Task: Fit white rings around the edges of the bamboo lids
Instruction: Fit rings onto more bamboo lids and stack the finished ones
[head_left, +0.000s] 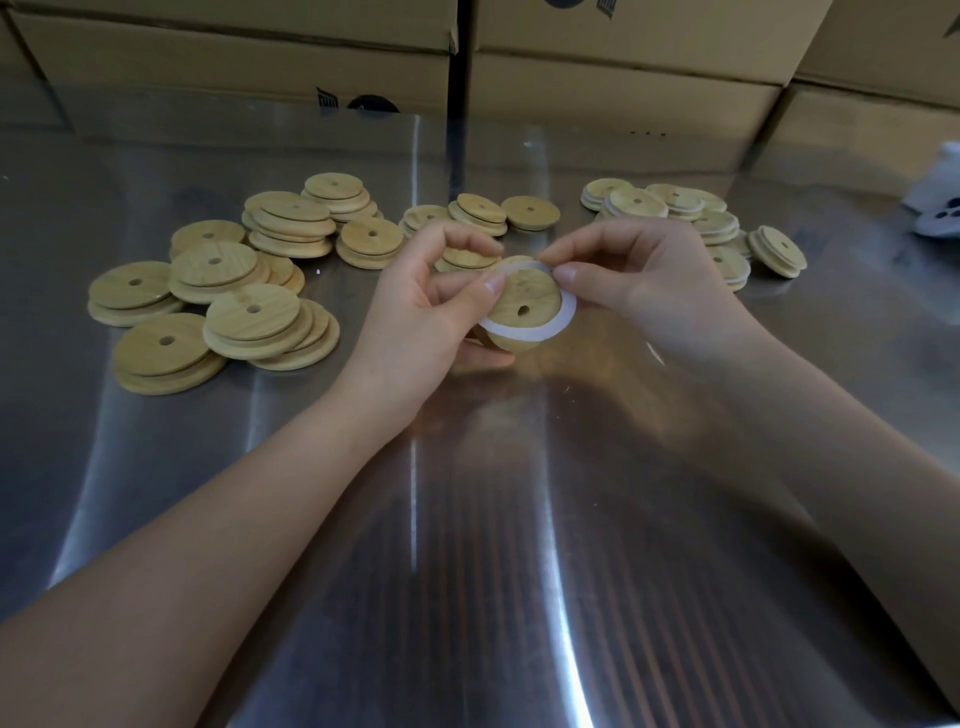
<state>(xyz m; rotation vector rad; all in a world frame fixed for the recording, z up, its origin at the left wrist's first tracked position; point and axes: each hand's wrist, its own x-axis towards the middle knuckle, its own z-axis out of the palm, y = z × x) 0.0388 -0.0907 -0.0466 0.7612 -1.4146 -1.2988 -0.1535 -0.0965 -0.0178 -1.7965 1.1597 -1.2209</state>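
Note:
I hold a round bamboo lid with a small hole above the middle of the steel table. My left hand grips the lid from the left, thumb on its face. A white ring lies loosely around the lid's raised part, sagging at the lower right. My right hand pinches the ring at the lid's upper edge between thumb and forefinger. Several bare bamboo lids lie piled at the left. Lids with white rings lie piled at the right.
The shiny steel table stretches toward me. More lids lie just behind my hands. Cardboard boxes stand along the table's far edge. A white object with dark spots sits at the far right edge.

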